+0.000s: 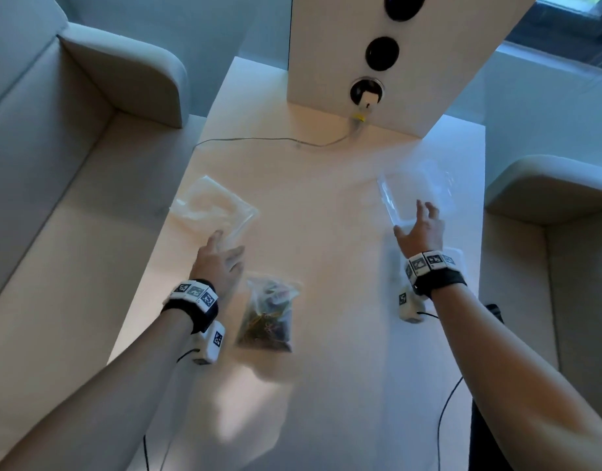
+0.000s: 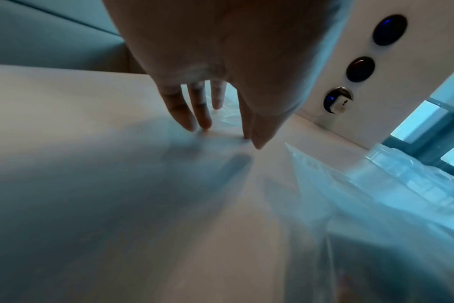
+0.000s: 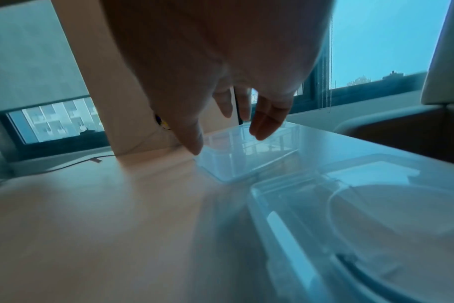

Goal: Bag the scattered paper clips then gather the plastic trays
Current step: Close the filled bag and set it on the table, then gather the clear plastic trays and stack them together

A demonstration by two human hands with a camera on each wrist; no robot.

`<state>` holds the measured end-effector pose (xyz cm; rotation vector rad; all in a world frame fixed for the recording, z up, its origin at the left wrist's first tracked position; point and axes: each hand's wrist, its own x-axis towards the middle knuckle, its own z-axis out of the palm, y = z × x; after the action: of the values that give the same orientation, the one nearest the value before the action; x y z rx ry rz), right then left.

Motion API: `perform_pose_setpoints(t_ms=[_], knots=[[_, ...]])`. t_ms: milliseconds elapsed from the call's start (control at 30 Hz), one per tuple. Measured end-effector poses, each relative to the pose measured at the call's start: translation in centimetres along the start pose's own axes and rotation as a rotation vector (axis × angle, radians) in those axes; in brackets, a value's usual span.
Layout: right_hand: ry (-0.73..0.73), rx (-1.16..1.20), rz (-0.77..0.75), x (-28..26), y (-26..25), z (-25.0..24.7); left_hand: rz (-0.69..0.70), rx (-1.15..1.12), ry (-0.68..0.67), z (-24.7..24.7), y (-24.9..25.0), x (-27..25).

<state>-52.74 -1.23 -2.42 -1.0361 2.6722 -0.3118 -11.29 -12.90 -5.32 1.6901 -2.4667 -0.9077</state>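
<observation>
A clear zip bag [image 1: 267, 314] full of coloured paper clips lies on the white table [image 1: 326, 368], between my forearms. A clear plastic tray [image 1: 211, 207] sits at the table's left edge. My left hand [image 1: 228, 244] is open at that tray's near corner; its straight fingertips [image 2: 202, 121] touch down by the tray's edge [image 2: 231, 114]. A second clear tray [image 1: 418, 192] lies far right. My right hand [image 1: 411, 219] hovers open, fingers spread, over that tray's near end [image 3: 246, 155]. A third clear tray [image 3: 350, 205] lies under my right wrist.
A white column [image 1: 326, 62] with round sockets stands at the table's far end. A charger [image 1: 366, 96] is plugged in, and its cable [image 1: 275, 140] runs left across the table. Pale sofas flank the table left [image 1: 55, 164] and right [image 1: 547, 198].
</observation>
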Motion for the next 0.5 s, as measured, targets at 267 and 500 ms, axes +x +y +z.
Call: perform_pose_setpoints(t_ms=[267,500], knots=[[-0.097,-0.139,-0.166,0.9,0.0,2.3,-0.026,-0.075,0.010,-0.1,1.3,1.3],[-0.077,-0.073,-0.415,-4.7,-1.7,3.4,-0.069,-0.443,0.295,-1.9,2.4,-0.5]])
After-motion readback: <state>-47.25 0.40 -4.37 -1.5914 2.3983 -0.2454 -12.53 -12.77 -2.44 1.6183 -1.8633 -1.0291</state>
